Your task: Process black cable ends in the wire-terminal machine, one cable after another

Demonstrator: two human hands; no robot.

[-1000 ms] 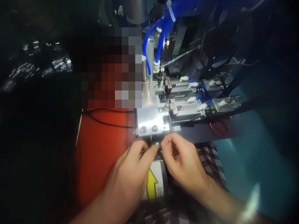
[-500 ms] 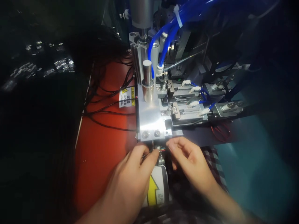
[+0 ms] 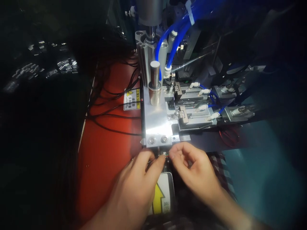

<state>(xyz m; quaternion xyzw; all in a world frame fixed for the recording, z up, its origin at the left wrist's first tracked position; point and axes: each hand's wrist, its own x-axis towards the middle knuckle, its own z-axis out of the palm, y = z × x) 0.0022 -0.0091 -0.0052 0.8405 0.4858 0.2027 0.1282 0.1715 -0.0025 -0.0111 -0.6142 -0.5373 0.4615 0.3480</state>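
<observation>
Just below the front end of a metal press block [image 3: 158, 123], my left hand [image 3: 137, 174] is closed in a pinch. A small bundle of thin coloured wires [image 3: 166, 154] sticks out to the right from its thumb and fingertip. My right hand [image 3: 195, 164] is also pinched, its thumb and forefinger at the free ends of those wires. The fingertips cover most of the wires, and the rest of the cable is hidden under my left hand. Below the fingers lies a white plate with a yellow arrow [image 3: 158, 198], partly covered by my left hand.
Blue air hoses [image 3: 176, 48] run down to the machine. Small pneumatic slides [image 3: 196, 118] with white fittings stand on the right. Black cables [image 3: 115, 129] cross the red surface [image 3: 100, 169] on the left, near a warning label [image 3: 131, 99]. Red-handled tool loops [image 3: 229, 136] lie at right.
My right hand has moved slightly left and down, and its fingertips now meet the wire ends. My left hand keeps its pinch. The whole view has shifted a little.
</observation>
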